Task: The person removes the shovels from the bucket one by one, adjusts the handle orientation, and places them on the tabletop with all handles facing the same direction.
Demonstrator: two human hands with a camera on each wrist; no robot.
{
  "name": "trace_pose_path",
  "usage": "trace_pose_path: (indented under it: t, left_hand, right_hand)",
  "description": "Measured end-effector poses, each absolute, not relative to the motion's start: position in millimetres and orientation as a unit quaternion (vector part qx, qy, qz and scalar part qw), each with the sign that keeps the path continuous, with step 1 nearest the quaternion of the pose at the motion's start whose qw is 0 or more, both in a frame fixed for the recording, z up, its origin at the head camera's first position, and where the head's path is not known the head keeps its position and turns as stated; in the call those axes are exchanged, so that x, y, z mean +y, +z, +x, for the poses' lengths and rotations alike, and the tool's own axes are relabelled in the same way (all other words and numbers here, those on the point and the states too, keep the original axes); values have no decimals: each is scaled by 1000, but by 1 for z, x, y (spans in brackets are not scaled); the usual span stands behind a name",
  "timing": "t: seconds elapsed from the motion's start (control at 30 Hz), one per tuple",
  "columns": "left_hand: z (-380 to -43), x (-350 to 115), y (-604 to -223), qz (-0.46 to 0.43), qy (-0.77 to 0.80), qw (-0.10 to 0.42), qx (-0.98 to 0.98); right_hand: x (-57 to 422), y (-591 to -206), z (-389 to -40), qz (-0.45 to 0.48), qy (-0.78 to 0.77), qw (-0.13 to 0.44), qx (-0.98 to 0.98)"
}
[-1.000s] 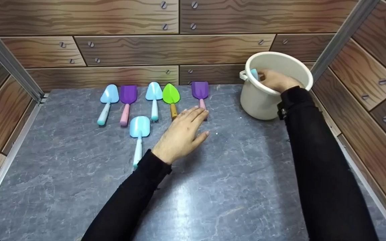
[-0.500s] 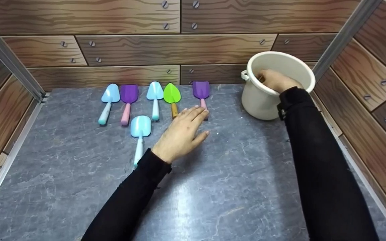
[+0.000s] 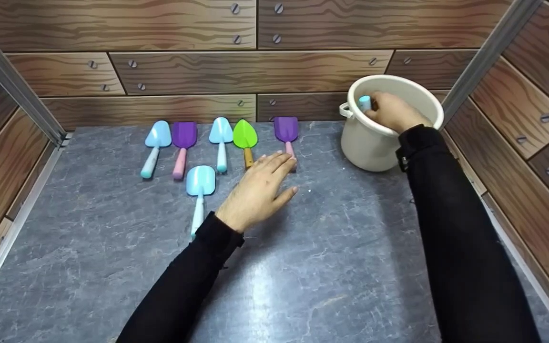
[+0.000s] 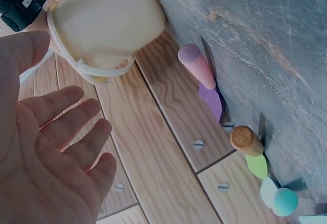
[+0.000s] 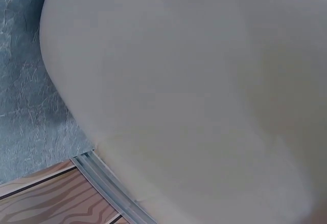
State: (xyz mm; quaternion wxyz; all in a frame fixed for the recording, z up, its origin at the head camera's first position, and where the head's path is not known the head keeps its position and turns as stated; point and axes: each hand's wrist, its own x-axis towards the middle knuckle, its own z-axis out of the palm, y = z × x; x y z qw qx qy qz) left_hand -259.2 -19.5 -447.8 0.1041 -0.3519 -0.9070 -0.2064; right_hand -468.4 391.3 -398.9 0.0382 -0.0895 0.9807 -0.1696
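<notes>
My right hand [image 3: 396, 112] reaches down into the cream bucket [image 3: 370, 150], its fingers partly hidden by the rim. Right beside those fingers, a light blue handle end [image 3: 364, 103] shows inside the bucket; I cannot tell whether the hand grips it. The right wrist view shows mostly the bucket's pale outer wall [image 5: 153, 81]. My left hand [image 3: 258, 190] is held palm down with straight fingers, holding nothing. Its fingertips overlap the pink handle of a purple garden shovel [image 3: 286, 128] and lie close to the brown handle of a green trowel [image 3: 244, 133].
Left of these lie light blue trowels [image 3: 220, 131] [image 3: 158, 134] and another purple shovel [image 3: 184, 135]. A light blue shovel [image 3: 201, 181] lies nearer, its handle end by the left sleeve. Wood-patterned walls [image 3: 184, 71] with metal corner strips enclose the grey marbled floor [image 3: 88, 267].
The light blue handle end in the bucket dropped out of sight half a second ago and shows again now. My right hand shifts slightly inside the bucket; the left hand stays put.
</notes>
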Motion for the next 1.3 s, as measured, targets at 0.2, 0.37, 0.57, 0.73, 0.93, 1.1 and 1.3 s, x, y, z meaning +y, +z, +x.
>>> trace_pose_path:
  t: [0.2, 0.37, 0.57, 0.73, 0.93, 1.1, 1.3]
  left_hand:
    - [-260, -20, -448, -352, -206, 103, -907]
    - [-259, -21, -447, -352, -205, 105, -907]
    - [-259, -21, -446, -351, -207, 103, -907]
    - [-260, -22, -446, -354, -208, 108, -905]
    - [-259, -22, -446, -354, -209, 113, -905]
    - [-259, -23, -446, -351, -211, 110, -906]
    - [-259, -23, -444, -348, -206, 105, -909]
  right_hand:
    - [398, -406, -479, -92, -164, 9, 982]
    - [394, -403, -476, -100, -164, -15, 981]
    - [366, -368, -433, -93, -178, -26, 979]
    - [351, -347, -408, -94, -187, -30, 977]
    - [350, -340, -403, -90, -206, -28, 974]
    - [352, -335, -402, -90, -224, -42, 969]
    - [357, -329, -398, -81, -248, -56, 964]
